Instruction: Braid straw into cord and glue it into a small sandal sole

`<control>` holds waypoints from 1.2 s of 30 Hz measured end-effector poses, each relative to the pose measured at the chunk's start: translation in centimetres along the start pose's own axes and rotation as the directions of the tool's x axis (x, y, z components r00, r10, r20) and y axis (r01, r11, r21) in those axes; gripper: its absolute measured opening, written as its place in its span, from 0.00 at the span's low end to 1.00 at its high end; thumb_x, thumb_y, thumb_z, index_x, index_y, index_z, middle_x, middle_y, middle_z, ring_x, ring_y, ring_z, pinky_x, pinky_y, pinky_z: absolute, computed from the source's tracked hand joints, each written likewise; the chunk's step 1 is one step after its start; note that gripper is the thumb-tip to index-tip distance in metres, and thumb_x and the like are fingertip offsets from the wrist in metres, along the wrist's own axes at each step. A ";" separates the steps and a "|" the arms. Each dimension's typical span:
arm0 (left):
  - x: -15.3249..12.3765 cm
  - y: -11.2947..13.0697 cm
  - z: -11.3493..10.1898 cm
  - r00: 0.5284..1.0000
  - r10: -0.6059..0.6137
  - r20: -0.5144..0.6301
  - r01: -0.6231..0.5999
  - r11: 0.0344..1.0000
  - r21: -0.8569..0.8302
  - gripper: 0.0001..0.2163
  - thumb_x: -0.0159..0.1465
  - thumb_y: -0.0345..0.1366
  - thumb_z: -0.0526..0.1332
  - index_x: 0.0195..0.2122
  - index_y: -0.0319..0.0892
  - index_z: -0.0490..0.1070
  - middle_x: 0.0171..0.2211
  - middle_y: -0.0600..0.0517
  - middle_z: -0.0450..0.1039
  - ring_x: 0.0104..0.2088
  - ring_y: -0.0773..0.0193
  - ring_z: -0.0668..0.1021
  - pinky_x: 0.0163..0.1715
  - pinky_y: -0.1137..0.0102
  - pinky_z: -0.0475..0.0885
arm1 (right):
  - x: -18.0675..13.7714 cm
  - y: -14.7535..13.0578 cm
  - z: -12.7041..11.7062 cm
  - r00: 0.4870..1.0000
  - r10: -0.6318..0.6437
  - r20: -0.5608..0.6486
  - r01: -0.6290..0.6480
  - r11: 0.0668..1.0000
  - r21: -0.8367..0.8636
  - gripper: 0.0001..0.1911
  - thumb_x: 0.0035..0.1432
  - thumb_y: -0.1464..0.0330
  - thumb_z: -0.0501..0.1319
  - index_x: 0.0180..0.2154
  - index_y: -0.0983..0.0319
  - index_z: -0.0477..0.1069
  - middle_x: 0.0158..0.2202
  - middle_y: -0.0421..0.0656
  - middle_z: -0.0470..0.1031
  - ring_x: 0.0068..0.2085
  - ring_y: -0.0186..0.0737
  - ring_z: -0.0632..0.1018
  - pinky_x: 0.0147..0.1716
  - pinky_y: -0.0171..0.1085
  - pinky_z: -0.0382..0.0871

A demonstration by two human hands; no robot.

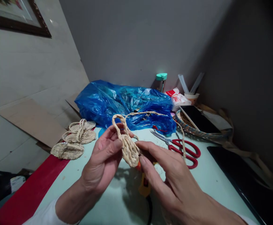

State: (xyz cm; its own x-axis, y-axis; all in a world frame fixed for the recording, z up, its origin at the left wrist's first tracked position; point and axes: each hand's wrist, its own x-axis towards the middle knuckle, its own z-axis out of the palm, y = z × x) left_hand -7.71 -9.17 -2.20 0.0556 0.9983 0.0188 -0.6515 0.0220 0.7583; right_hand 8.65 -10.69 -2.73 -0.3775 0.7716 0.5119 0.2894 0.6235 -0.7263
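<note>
Between my two hands is a small braided straw piece (129,150), an oval coil with a loop standing up at its top. My left hand (107,153) pinches its left side, thumb in front. The thumb and fingertips of my right hand (164,168) close on its lower right edge. A straw braid (150,112) trails from near the piece toward the right. Below the hands lies a yellow tool (144,186) with a red switch and black cord, partly hidden by my right hand. Red-handled scissors (178,148) lie open-bladed to the right, with the braid's end crossing their handles.
Several coiled straw pieces with straps (80,132) lie at the left near a red strip (40,184). A blue plastic bag (124,100) fills the table's back. A woven tray (197,135) holding a phone (199,118) is at right, a dark flat panel (244,184) nearer.
</note>
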 end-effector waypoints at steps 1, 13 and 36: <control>0.1 0.0 0.0 1.000 0.013 0.004 -0.013 1.000 -0.005 0.13 0.51 0.29 0.74 0.38 0.43 0.79 0.34 0.52 0.81 0.34 0.68 0.81 0.36 0.77 0.78 | 0.0 0.1 0.0 1.000 -0.025 -0.008 0.025 0.999 -0.021 0.11 0.65 0.72 0.59 0.49 0.60 0.68 0.35 0.36 0.75 0.31 0.29 0.74 0.32 0.28 0.68; 0.1 -1.2 -0.6 0.999 0.016 -0.030 -0.014 0.999 0.050 0.09 0.61 0.28 0.68 0.41 0.45 0.78 0.41 0.52 0.80 0.40 0.67 0.79 0.36 0.76 0.74 | -0.1 1.9 0.6 0.922 -0.380 -0.074 0.275 0.776 -0.567 0.18 0.65 0.73 0.60 0.53 0.78 0.67 0.36 0.54 0.80 0.34 0.44 0.81 0.34 0.39 0.76; -0.6 -2.0 -0.7 0.995 -0.057 -0.082 0.072 0.978 0.197 0.04 0.63 0.30 0.65 0.32 0.39 0.80 0.31 0.51 0.77 0.36 0.65 0.77 0.41 0.72 0.72 | -1.0 2.2 1.4 0.891 -0.402 0.213 0.415 0.527 -0.741 0.17 0.63 0.79 0.54 0.52 0.81 0.67 0.33 0.53 0.78 0.30 0.44 0.76 0.22 0.41 0.70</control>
State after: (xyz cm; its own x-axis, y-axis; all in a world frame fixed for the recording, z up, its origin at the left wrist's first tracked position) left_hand -6.99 -9.73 -4.20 0.0305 0.9965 -0.0778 -0.4836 0.0828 0.8713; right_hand 8.47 -10.25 -5.48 -0.6399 0.4098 0.6500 0.6480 0.7424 0.1698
